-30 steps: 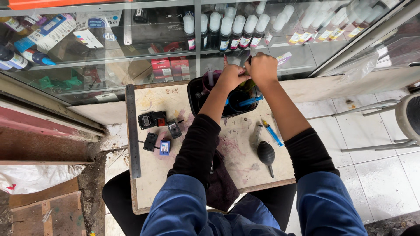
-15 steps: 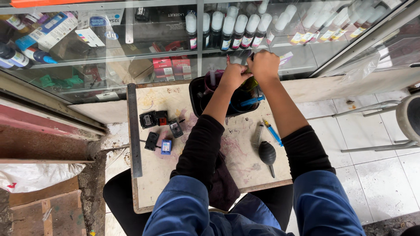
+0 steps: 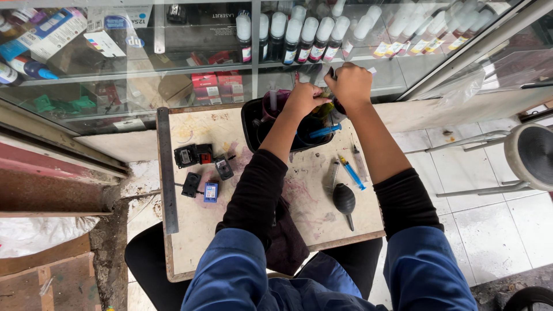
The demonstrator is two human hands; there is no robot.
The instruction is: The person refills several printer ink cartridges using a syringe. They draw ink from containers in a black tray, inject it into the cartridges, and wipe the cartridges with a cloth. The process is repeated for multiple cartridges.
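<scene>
Little has changed since a second ago: both the left hand [image 3: 302,99] and right hand [image 3: 349,85] are kept closed around a small dark item, hardly identifiable, above the black tray [image 3: 250,124], with syringes [image 3: 351,171] lying on the bench [image 3: 230,230] nearer the body.

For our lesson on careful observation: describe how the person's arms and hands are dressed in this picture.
Both hands, left hand and right hand, are bare, with no gloves. The forearms are bare too. Black sleeves are pushed up to about the elbows, one on each arm. Nearer the camera, blue fabric covers what is probably the knees. No rings or watch are clearly visible.
</scene>
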